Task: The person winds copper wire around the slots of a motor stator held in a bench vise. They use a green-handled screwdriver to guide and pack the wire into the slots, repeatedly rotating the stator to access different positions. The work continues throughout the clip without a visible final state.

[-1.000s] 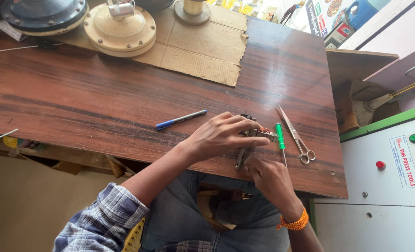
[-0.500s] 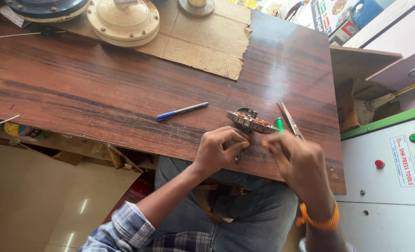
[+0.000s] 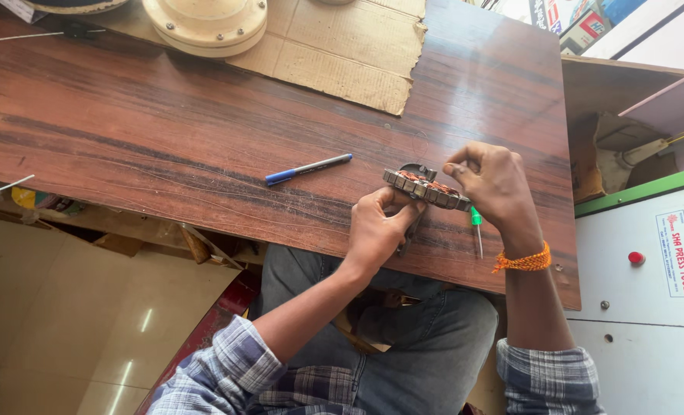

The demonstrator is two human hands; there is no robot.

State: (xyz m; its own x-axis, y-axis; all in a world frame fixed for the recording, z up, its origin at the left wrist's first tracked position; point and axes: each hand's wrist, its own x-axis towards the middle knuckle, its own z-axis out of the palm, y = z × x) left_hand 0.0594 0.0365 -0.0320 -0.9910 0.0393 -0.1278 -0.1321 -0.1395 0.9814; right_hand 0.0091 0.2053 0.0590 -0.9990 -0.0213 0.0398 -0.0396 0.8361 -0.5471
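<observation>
A round motor stator (image 3: 425, 187) with copper windings and a toothed metal rim is held just above the near edge of the wooden table (image 3: 165, 131). My left hand (image 3: 376, 230) grips its near left side, thumb on the rim. My right hand (image 3: 492, 180) holds its right side, fingers pinched at the top. A green-handled screwdriver (image 3: 476, 223) lies on the table under my right wrist. A blue pen (image 3: 307, 169) lies to the left of the stator.
A sheet of cardboard (image 3: 342, 54) covers the far part of the table, with a cream round motor housing (image 3: 203, 23) on it. A white machine panel (image 3: 649, 261) with red and green buttons stands at the right. Tiled floor is at lower left.
The view has drawn closer. My right hand has moved from below the stator up onto its right side. The scissors seen earlier are now hidden or out of view.
</observation>
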